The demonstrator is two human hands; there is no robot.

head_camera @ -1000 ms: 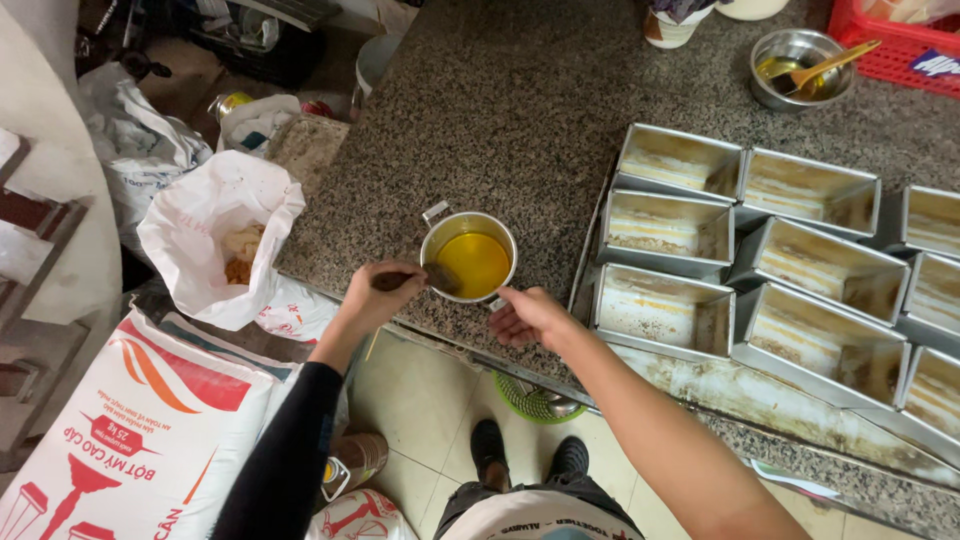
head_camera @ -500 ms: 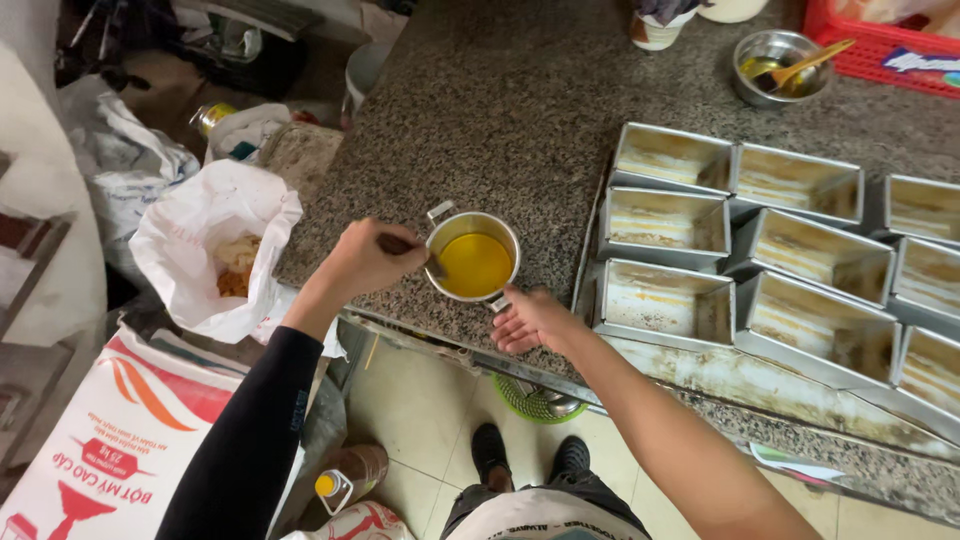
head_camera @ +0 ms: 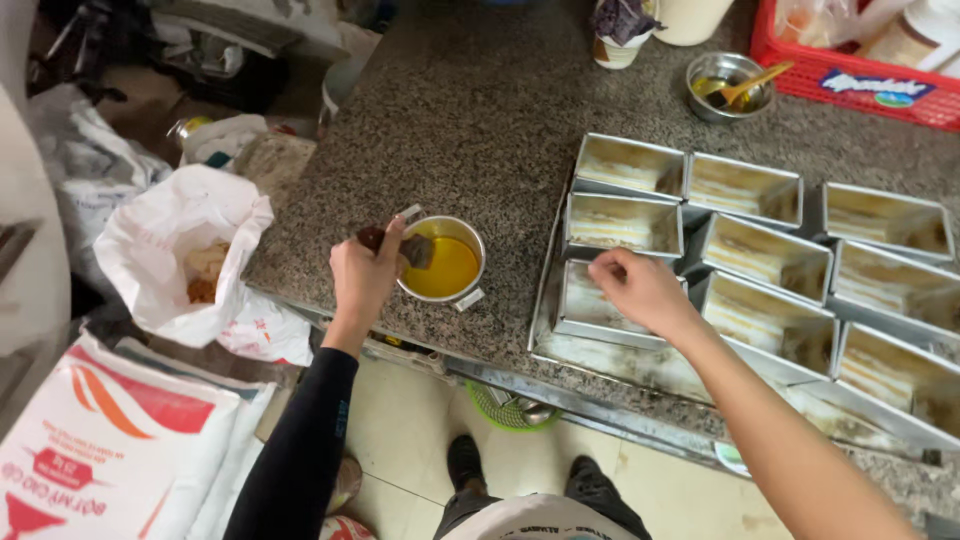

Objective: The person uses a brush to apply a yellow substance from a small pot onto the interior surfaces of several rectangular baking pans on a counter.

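Nearest the person, beside the granite desk (head_camera: 480, 110), lie white printed sacks (head_camera: 110, 450) and an open white plastic bag (head_camera: 175, 250). On the desk's near edge stands a metal cup of yellow oil (head_camera: 445, 265). The left hand (head_camera: 365, 280), just left of the cup, is clenched around a brush (head_camera: 400, 245) whose bristles rest over the oil. Right of the cup, the right hand (head_camera: 640, 290) grasps the rim of the closest rectangular loaf tin (head_camera: 595, 305). Beyond the cup, further tins sit in rows, then a small steel bowl (head_camera: 725, 85) and red crate (head_camera: 860, 60).
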